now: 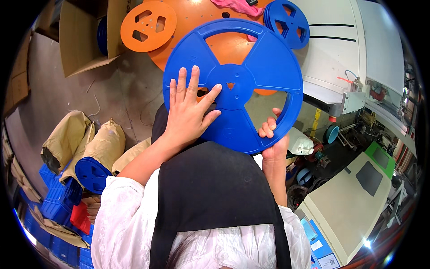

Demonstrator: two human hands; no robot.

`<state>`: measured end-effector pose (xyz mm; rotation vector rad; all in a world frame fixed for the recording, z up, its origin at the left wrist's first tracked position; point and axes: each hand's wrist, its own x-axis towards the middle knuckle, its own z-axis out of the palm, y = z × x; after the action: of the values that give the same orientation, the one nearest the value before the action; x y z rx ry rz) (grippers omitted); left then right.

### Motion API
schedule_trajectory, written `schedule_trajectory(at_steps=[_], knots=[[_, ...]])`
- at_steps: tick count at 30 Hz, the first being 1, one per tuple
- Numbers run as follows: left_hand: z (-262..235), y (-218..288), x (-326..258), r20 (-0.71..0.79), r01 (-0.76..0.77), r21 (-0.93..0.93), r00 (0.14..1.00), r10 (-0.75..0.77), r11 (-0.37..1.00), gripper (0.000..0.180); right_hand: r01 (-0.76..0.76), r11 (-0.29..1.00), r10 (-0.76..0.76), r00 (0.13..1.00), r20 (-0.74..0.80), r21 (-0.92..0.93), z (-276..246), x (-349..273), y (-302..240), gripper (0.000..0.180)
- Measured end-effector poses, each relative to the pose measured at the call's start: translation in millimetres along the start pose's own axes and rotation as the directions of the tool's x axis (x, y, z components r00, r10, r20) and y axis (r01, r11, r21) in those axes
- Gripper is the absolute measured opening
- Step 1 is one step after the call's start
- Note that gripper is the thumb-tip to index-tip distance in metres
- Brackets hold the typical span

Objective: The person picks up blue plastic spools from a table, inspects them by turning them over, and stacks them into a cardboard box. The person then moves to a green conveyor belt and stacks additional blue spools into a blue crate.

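In front of me I hold up a large blue plastic reel (228, 121), its flat face with three wide cut-outs turned toward me. My left hand (188, 107) lies on that face with its fingers spread, the index fingertip near the small centre hole. Through the lower right cut-out, my right hand (274, 134) has its fingers curled round the reel's rim. Beyond it, an orange reel (166, 38) and a stack of smaller blue reels (293, 33) sit on an orange round table (188, 11).
A cardboard box (85, 49) with blue reels inside stands at upper left. Paper-wrapped rolls of reels (105, 139) and blue crates (60, 195) are on the left. White machinery (329, 49) is at the right, a beige machine cabinet (349, 197) at lower right. A pink cloth (239, 5) lies on the table.
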<state>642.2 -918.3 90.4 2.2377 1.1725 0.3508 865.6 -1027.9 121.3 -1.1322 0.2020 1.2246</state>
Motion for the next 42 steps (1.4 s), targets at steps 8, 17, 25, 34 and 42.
schedule_trajectory(at_steps=[8,17,25,34,42], knots=[[2,-1,-7,0.054,-0.002,-0.041,0.999,0.005,0.999,0.051,-0.028,1.000,0.027,0.997,-0.066,-0.008,0,0,0,0.029],[3,-4,-18,0.134,-0.008,-0.110,0.991,0.023,0.994,0.046,-0.038,0.999,0.040,0.991,-0.124,0.017,-2,0,3,0.030],[0,-7,-10,0.053,-0.013,-0.075,0.998,0.017,0.997,0.048,-0.022,1.000,0.022,0.994,-0.103,0.000,2,-2,3,0.029],[4,-1,21,-0.031,-0.019,-0.026,0.999,0.019,0.999,0.058,0.019,0.998,-0.025,0.995,-0.096,-0.068,16,-8,2,0.025],[22,24,23,0.011,-0.134,-0.188,0.990,0.139,0.973,0.083,0.015,0.999,-0.018,0.997,-0.079,-0.048,3,-8,3,0.024]])
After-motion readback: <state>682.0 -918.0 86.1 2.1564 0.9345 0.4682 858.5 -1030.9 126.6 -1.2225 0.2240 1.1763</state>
